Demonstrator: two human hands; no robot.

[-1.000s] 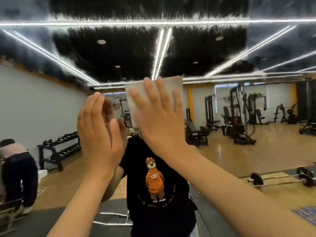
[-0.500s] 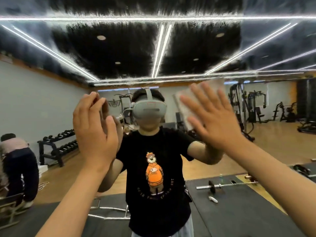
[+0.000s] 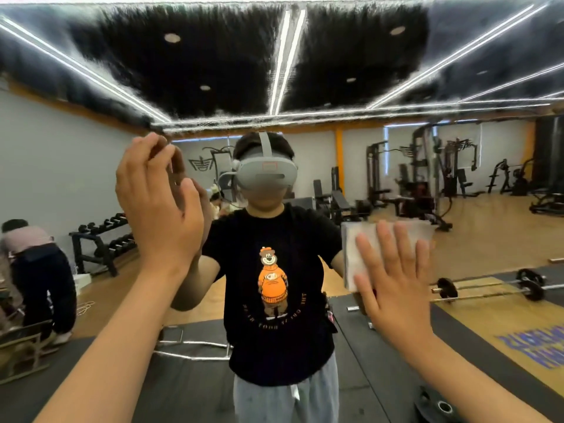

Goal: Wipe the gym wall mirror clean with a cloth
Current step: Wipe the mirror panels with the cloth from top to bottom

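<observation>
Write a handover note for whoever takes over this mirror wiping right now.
Left hand: open, holds nothing, raised at the mirror and seemingly resting on the glass.
Right hand: open, pressing the white cloth flat on the mirror, on the right of the view.
Done: cannot tell; no wiped or smeared patches show.
Left: probably much of the glass; carry on wiping from where the cloth sits.
</observation>
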